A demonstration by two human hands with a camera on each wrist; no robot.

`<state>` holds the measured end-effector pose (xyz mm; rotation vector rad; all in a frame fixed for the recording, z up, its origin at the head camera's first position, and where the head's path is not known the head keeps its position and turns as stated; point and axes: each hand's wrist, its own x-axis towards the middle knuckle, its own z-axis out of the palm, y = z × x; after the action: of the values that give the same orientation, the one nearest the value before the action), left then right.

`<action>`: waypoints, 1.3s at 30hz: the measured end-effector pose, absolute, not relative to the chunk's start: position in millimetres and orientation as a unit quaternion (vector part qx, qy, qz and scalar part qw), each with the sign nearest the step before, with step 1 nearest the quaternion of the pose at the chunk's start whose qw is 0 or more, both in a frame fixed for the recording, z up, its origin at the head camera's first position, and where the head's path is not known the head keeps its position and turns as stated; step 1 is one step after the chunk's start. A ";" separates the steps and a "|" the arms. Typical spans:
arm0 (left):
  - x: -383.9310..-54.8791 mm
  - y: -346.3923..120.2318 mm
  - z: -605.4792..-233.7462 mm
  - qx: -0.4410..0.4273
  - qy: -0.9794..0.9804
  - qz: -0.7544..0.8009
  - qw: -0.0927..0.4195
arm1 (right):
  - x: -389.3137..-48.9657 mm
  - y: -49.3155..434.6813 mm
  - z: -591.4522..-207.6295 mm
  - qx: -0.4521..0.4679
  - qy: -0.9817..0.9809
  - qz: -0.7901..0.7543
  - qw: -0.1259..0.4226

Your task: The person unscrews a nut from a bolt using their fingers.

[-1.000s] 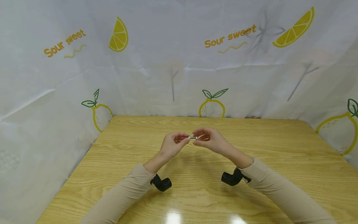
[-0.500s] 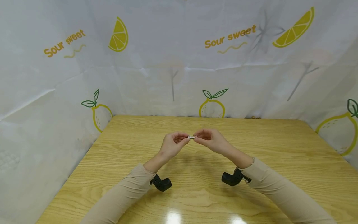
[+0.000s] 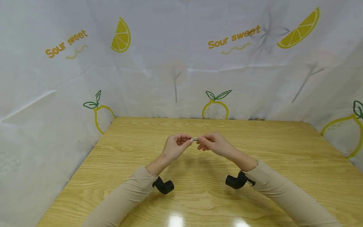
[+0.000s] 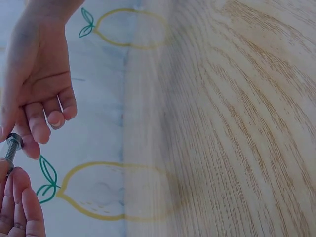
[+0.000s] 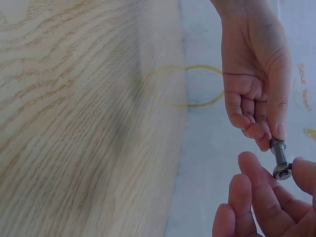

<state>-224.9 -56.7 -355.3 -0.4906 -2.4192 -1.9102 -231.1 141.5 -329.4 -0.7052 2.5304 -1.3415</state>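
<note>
Above the table, both hands meet at a small silver bolt (image 3: 194, 139). My left hand (image 3: 174, 146) pinches one end of the bolt between thumb and fingertips. At the other end, the thumb and forefinger of my right hand (image 3: 217, 145) are on a hex nut (image 5: 282, 172). The right wrist view shows bare thread on the bolt (image 5: 281, 154) between the left fingertips and this nut. In the left wrist view the nut (image 4: 15, 139) sits between the right thumb and forefinger, the other right fingers loosely bent. The left fingertips hide the bolt's far end.
A wood-grain table (image 3: 141, 195) lies under the hands. Behind it hangs a white curtain (image 3: 158, 88) printed with lemons. Black curved mounts (image 3: 165, 187) stick out from both wrists above the table.
My right fingers first stood apart around the nut end, then closed on it; now the thumb has rolled forward over it and the fingers lie lower. My left hand stays still.
</note>
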 end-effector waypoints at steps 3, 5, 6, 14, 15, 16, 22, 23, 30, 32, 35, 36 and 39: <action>-224.5 -56.7 -355.3 -0.158 -0.775 -0.612 0.009 | -231.4 142.5 -331.3 -0.241 0.852 -0.455 0.091; -224.2 -56.8 -355.1 -0.156 -0.775 -0.612 0.008 | -231.4 142.9 -332.1 -0.242 0.852 -0.457 0.078; -224.0 -56.8 -355.0 -0.156 -0.775 -0.613 0.008 | -231.3 143.0 -332.2 -0.241 0.853 -0.457 0.072; -224.0 -56.7 -355.0 -0.152 -0.775 -0.613 0.004 | -230.5 142.2 -331.2 -0.236 0.842 -0.482 0.057; -224.1 -56.8 -355.0 -0.152 -0.775 -0.613 0.003 | -230.8 142.0 -331.2 -0.236 0.841 -0.483 0.061; -224.2 -56.8 -355.0 -0.151 -0.775 -0.614 0.003 | -230.9 141.6 -330.8 -0.233 0.841 -0.484 0.068; -224.6 -55.9 -354.7 -0.149 -0.775 -0.614 0.005 | -231.0 141.4 -328.9 -0.221 0.851 -0.469 0.087; -224.4 -55.8 -354.5 -0.149 -0.776 -0.613 0.006 | -230.7 141.5 -328.6 -0.220 0.851 -0.469 0.086; -223.6 -56.4 -353.9 -0.152 -0.772 -0.617 0.006 | -230.2 141.8 -329.5 -0.231 0.850 -0.469 0.057; -223.2 -56.7 -353.8 -0.152 -0.772 -0.617 0.005 | -229.8 142.0 -329.7 -0.234 0.849 -0.472 0.049; -223.4 -56.8 -353.7 -0.152 -0.772 -0.617 0.003 | -229.8 142.0 -329.9 -0.238 0.845 -0.477 0.043; -223.3 -56.7 -353.4 -0.152 -0.773 -0.616 0.004 | -229.9 141.8 -329.8 -0.237 0.845 -0.477 0.042; -223.7 -56.5 -353.4 -0.150 -0.772 -0.618 0.002 | -230.5 141.2 -329.3 -0.234 0.846 -0.476 0.050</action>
<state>-223.7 -56.5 -353.4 -0.4713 -2.4220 -1.9388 -230.5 141.2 -329.3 -0.7125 2.5776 -1.4483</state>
